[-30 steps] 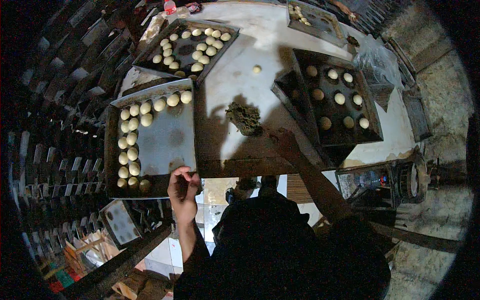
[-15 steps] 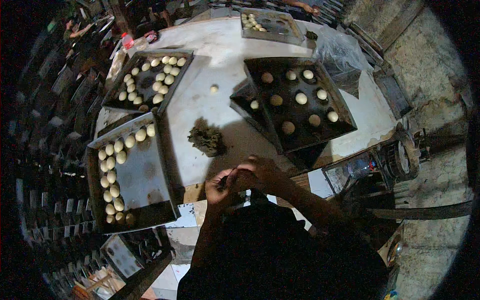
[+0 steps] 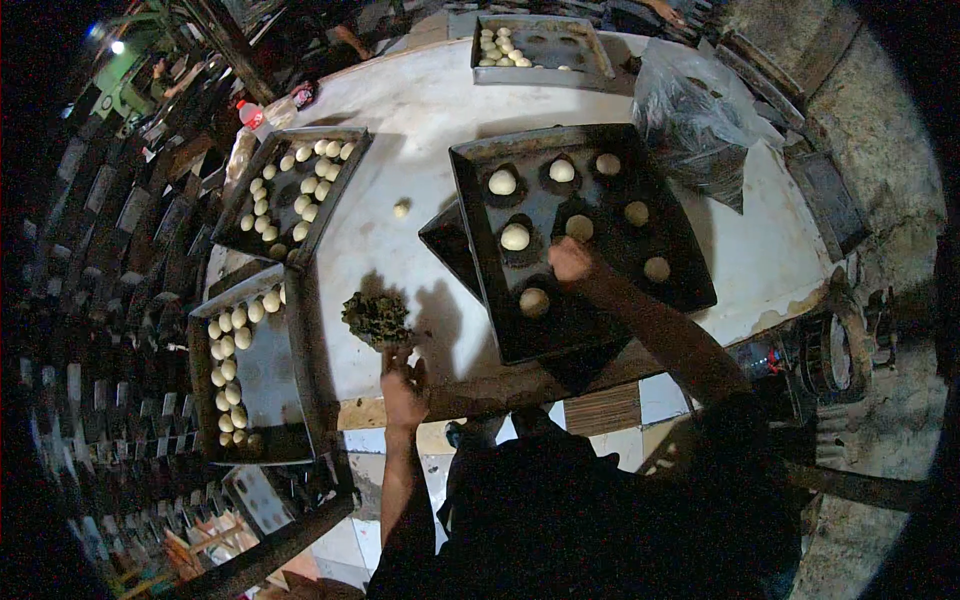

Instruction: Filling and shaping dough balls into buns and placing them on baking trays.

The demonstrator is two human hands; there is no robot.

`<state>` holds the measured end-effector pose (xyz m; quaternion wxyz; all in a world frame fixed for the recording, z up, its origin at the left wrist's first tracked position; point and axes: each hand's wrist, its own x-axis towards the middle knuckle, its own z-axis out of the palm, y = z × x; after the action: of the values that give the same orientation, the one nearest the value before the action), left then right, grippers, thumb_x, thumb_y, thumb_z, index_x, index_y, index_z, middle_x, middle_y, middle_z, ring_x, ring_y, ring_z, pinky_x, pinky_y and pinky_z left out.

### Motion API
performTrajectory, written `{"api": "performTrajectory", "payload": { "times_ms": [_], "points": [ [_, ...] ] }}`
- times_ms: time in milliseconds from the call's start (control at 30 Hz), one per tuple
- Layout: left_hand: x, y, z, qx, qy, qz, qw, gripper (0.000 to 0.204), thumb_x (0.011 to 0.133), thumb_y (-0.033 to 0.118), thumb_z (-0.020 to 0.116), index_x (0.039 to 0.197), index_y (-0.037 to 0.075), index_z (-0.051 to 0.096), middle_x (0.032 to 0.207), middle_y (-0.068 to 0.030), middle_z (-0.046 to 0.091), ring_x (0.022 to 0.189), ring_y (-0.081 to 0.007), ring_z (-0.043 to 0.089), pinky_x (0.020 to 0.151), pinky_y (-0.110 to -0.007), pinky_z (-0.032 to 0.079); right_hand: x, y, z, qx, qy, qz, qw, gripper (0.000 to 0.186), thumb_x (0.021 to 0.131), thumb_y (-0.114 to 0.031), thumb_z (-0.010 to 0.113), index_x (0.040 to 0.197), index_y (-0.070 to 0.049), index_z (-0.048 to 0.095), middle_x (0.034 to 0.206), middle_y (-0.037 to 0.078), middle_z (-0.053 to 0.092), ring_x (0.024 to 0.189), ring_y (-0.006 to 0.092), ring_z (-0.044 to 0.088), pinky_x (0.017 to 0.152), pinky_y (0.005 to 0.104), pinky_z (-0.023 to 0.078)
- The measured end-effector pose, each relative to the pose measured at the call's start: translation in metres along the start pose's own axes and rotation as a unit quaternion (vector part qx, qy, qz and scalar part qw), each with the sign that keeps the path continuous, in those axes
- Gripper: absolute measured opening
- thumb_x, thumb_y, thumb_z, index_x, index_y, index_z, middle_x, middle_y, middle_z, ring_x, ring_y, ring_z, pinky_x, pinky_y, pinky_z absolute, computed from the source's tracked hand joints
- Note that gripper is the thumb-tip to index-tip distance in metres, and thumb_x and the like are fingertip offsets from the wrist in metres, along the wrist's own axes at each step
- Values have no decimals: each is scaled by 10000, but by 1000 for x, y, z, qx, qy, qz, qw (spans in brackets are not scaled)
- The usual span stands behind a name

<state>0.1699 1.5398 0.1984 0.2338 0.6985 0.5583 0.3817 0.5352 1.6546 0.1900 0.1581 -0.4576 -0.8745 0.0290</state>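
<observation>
Your left hand (image 3: 404,395) was nearest, reaching forward with its fingers a little apart, but I could not tell if they had pinched anything. Off to its left sat a tray (image 3: 272,365) with pale balls down one side. Just past your left fingertips, the dark, crumbly lump (image 3: 375,318) lay on the white table (image 3: 440,110). It looked soft and damp, likely easy to break, so a small pinch from its near edge seemed the best hold. Your right hand (image 3: 572,262) was curled up small over the big dark tray (image 3: 625,245); I could not see if anything was inside it. Right beside it sat a round dough ball (image 3: 579,228), in the middle of that tray. It looked light, squishy and maybe a bit sticky, so holding it gently around its sides would have kept it from getting squashed. Farther off, one small ball (image 3: 402,208) sat alone on the table, near another tray of balls (image 3: 280,205). Beyond the big tray lay a clear plastic bag (image 3: 690,105), and farthest was one more tray (image 3: 560,50).
</observation>
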Motion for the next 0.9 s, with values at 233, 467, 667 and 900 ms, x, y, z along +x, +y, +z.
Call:
{"api": "performTrajectory", "payload": {
  "times_ms": [233, 467, 667, 900],
  "points": [
    [-35, 25, -16, -17, 41, -57, 997, 263, 809, -106, 511, 1031, 11, 588, 895, -84, 486, 544, -89, 428, 489, -229, 345, -7, 8, -44, 166, -101, 55, 979, 299, 791, -72, 604, 1053, 56, 538, 835, 161, 583, 747, 237, 592, 639, 345, 479],
    [-2, 90, 20, -63, 90, 59, 992, 303, 735, -113, 547, 991, 34, 614, 839, -117, 536, 708, -221, 526, 577, -283, 433, -51, 20, -54, 109, 102, 79, 986, 181, 849, -176, 596, 951, -27, 582, 857, 168, 587, 782, 293, 597, 714, 419, 467],
    [28, 120, 101, -19, 47, 138, 989, 199, 741, 45, 646, 932, 97, 662, 820, -100, 538, 793, -273, 545, 661, -381, 466, -57, 27, -27, -50, -43, -63, 996, 202, 819, -212, 617, 941, -59, 567, 955, 157, 548, 949, 344, 542, 871, 451, 436],
    [31, 119, 127, 121, 100, 71, 985, 110, 734, 109, 639, 801, 89, 554, 794, -83, 525, 693, -253, 532, 547, -377, 420, -92, 78, 13, -57, -83, -257, 961, 272, 733, -157, 651, 945, -26, 542, 997, 197, 512, 1010, 396, 496, 888, 501, 425]
  ]
}}
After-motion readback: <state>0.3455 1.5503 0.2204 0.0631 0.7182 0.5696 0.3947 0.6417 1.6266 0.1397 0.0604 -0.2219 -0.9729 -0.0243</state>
